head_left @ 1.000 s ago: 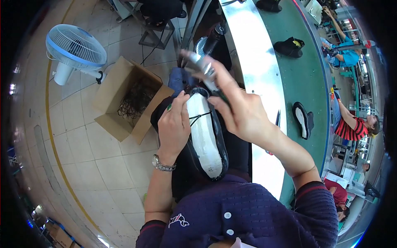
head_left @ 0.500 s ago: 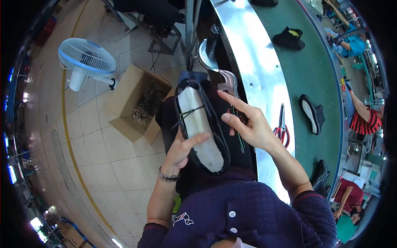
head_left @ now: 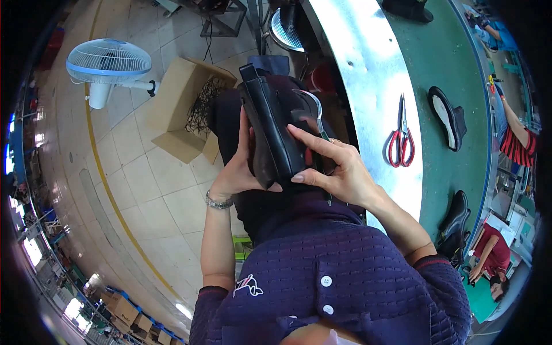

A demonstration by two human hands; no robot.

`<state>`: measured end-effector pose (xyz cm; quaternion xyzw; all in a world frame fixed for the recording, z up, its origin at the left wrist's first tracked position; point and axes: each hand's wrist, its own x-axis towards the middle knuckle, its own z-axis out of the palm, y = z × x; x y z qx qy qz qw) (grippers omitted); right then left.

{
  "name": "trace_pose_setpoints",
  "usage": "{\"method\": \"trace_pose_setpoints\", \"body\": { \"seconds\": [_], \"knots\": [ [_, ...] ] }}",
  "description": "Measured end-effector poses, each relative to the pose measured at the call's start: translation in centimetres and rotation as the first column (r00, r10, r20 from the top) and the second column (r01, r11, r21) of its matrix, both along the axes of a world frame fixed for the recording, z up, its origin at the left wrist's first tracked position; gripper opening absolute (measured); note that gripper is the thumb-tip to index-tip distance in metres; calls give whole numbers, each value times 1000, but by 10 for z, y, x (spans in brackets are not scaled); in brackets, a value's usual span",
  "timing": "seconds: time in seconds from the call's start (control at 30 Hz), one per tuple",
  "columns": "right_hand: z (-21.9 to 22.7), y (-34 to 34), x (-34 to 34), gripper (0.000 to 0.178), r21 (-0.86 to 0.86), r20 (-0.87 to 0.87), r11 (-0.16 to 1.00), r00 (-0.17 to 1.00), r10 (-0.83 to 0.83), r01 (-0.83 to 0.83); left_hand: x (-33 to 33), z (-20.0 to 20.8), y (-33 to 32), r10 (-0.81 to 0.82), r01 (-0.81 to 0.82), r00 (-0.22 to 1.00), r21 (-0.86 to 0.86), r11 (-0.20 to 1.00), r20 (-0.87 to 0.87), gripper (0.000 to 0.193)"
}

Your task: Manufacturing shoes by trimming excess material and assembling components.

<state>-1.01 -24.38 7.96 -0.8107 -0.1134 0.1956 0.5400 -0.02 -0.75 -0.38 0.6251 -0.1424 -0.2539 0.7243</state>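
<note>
A black leather shoe upper on a last [head_left: 269, 129] is held above my lap, its smooth dark side facing up and its pale sole face hidden. My left hand [head_left: 237, 169] closes round its left side, fingers partly out of sight. The forefinger and thumb of my right hand [head_left: 342, 172] press against its right side. In the lower fingers of that hand is a metal hand tool with a curved head [head_left: 314, 102], much of it covered. To the right, red-handled scissors [head_left: 402, 141] lie on the shiny metal ledge [head_left: 374, 75].
Beyond the ledge, a green conveyor belt [head_left: 425, 63] carries several black shoes [head_left: 447, 118]. A cardboard box [head_left: 181, 112] with black cords stands on the tiled floor, beside a white and blue fan [head_left: 109, 66]. Other people [head_left: 491, 247] work at far right.
The shoe has been turned over, from pale sole face up to black side up. My right hand has closed in from the right and now touches it. The scissors appear higher in view.
</note>
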Motion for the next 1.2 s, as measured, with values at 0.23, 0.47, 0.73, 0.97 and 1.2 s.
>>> {"method": "trace_pose_setpoints", "body": {
  "seconds": [0.23,0.47,0.73,0.97,1.2],
  "knots": [
    [4,3,-2,73,-46,-1,999,1000,0,0,-2,-5,8,-55,54,998,47,997,17,154],
    [2,1,-5,72,-31,-33,1000,999,4,-5,-14,-25,-3,22,-22,998,6,1000,-62,147],
    [20,3,4,71,-34,-39,999,998,-41,39,-18,-17,-11,58,-70,995,152,986,81,137],
    [40,7,8,72,-300,18,954,1000,11,-5,-31,-11,-30,201,-200,980,130,971,2,129],
    [-13,-10,20,72,51,90,970,967,-240,236,-35,-35,-2,398,-392,917,196,899,8,108]
  ]
}}
